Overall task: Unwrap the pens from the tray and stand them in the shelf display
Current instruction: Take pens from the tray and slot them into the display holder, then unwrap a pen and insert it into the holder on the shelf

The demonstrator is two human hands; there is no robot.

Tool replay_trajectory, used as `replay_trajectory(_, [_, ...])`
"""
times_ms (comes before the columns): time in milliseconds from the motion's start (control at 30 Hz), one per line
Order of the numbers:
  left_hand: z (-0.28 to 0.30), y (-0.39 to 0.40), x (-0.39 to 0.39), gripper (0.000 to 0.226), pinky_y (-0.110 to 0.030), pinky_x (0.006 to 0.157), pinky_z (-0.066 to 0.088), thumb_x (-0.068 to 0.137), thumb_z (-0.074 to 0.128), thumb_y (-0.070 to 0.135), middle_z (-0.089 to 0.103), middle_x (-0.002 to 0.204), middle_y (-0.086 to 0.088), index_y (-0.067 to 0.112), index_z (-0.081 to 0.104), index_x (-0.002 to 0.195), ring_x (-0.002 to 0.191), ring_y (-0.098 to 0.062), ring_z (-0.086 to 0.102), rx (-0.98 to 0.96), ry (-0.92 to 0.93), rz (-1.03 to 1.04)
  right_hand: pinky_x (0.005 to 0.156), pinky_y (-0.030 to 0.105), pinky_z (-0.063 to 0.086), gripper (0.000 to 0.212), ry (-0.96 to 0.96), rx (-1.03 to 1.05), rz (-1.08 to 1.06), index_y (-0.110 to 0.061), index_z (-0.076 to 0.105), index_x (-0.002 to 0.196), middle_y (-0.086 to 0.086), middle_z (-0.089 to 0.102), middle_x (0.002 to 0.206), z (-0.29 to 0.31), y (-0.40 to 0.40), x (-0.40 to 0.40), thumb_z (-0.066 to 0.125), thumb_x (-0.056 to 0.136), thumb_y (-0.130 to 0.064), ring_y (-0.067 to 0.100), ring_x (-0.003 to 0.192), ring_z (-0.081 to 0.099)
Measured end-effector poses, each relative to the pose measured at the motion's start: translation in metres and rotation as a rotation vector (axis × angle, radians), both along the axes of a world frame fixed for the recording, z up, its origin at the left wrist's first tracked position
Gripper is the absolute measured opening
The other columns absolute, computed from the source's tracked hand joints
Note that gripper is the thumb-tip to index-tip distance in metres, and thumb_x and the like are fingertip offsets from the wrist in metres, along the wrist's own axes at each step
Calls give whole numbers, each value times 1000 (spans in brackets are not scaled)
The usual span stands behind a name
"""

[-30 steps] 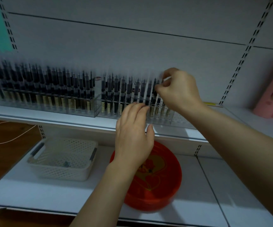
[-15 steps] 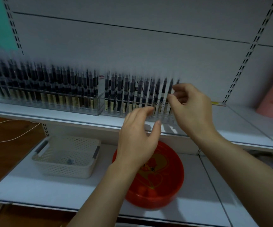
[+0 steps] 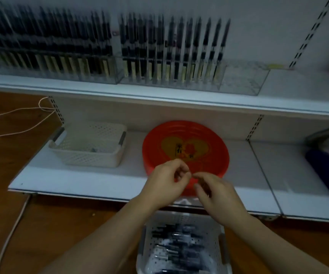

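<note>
Head view: looks down on a two-level white shelf unit, with both hands meeting low at centre; the picture is somewhat motion-blurred.
Left hand (image 3: 166,179): fingers curled inward, thumb and fingertips drawn together at its 3 o'clock side; whether this grip pinches anything is too blurred to tell.
Right hand (image 3: 217,191): fingers curled, tips pointing toward 10 o'clock and almost meeting the left hand's; what, if anything, this grip holds cannot be made out.
Red tray (image 3: 185,147): round, with a yellow heart design, lying on the lower shelf (image 3: 76,180); the hands hover over its 6 o'clock rim.
Pen basket (image 3: 183,244): white, perforated, at 6 o'clock below the hands on the wooden floor (image 3: 41,224), filled with dark wrapped pens (image 3: 176,240).
Empty-looking basket (image 3: 89,146): white, perforated, on the lower shelf at 9 o'clock from the red tray, well apart from it; one small dark item lies inside.
Shelf display (image 3: 238,80): clear holders on the upper shelf (image 3: 159,95), at 12 o'clock from the hands.
Displayed pens (image 3: 171,48): dark, upright in rows, filling the left holder and most of the right one; the right holder's 3 o'clock end has bare slots.
Cable (image 3: 17,115): thin, pale, looping over the floor at 9 o'clock.
</note>
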State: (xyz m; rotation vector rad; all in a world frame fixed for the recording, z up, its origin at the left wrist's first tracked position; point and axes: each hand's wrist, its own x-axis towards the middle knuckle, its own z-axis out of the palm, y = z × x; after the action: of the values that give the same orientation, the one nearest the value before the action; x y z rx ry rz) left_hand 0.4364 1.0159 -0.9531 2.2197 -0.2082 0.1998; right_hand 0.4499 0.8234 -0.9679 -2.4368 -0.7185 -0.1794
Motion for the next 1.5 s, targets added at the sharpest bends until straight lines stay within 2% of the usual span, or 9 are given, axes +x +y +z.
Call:
replay_trajectory(233, [-73, 13, -22, 16, -33, 79, 54, 96, 57, 36, 68, 93, 9, 26, 62, 107, 85, -10, 63, 215, 386, -178, 83, 27, 49, 35, 266, -324, 128, -23, 58, 134, -6, 68, 117, -71, -19, -21, 52, 100, -32, 12, 101, 63])
replay_trajectory(433, [-112, 14, -41, 25, -31, 86, 48, 92, 64, 34, 65, 107, 3, 23, 58, 113, 100, -17, 60, 440, 564, -323, 78, 34, 47, 16, 413, -592, 294, -19, 59, 102, 2, 67, 104, -112, -21, -30, 56, 94, -32, 22, 94, 61])
replay_trajectory(633, [-127, 7, -53, 36, -36, 93, 50, 95, 62, 32, 64, 117, -1, 20, 54, 128, 105, -19, 59, 451, 691, -399, 85, 38, 52, 20, 510, -758, 399, -15, 61, 111, 7, 61, 111, -139, -12, -48, 58, 97, -29, 25, 100, 59])
replay_trajectory(900, [-127, 13, -46, 30, -36, 94, 51, 95, 64, 28, 68, 108, 3, 19, 59, 124, 102, -17, 62, 317, 740, -351, 94, 44, 53, 25, 382, -954, 413, -9, 58, 123, 13, 56, 120, -161, -6, -60, 59, 98, -14, 30, 111, 57])
replay_trajectory(1067, [-125, 13, -42, 33, -33, 98, 49, 97, 62, 23, 66, 115, 0, 17, 59, 129, 107, -17, 61, 322, 758, -349, 74, 33, 46, 17, 411, -705, 347, -13, 63, 105, 6, 61, 107, -145, -17, -43, 51, 98, -22, 22, 95, 56])
replay_trajectory(1133, [-123, 15, -39, 32, -35, 100, 49, 98, 60, 25, 67, 116, -1, 18, 61, 129, 108, -17, 61, 347, 750, -353, 76, 34, 48, 18, 398, -564, 308, -20, 64, 103, 0, 65, 104, -133, -24, -32, 49, 100, -29, 17, 93, 58])
replay_trajectory(1267, [-109, 19, -32, 27, -33, 98, 47, 101, 55, 30, 67, 118, 2, 23, 65, 125, 110, -16, 60, 383, 708, -355, 79, 20, 42, 17, 393, -245, 195, -23, 69, 113, -9, 64, 104, -107, -36, -15, 58, 101, -29, 6, 93, 58])
replay_trajectory(1400, [-86, 20, -24, 20, -39, 89, 57, 101, 58, 19, 75, 101, -7, 5, 69, 109, 89, -19, 72, 3, 830, -304, 82, 16, 47, 15, 407, 61, 20, -27, 71, 111, -14, 64, 103, -75, -39, -7, 66, 97, -24, 0, 96, 59])
replay_trajectory(1500, [-60, 22, -15, 22, -39, 90, 57, 101, 58, 19, 77, 103, -5, 3, 70, 110, 92, -18, 74, -170, 812, -296, 82, 20, 51, 11, 425, 226, -75, -32, 70, 102, -16, 66, 102, -47, -40, -1, 70, 95, -23, 1, 95, 61])
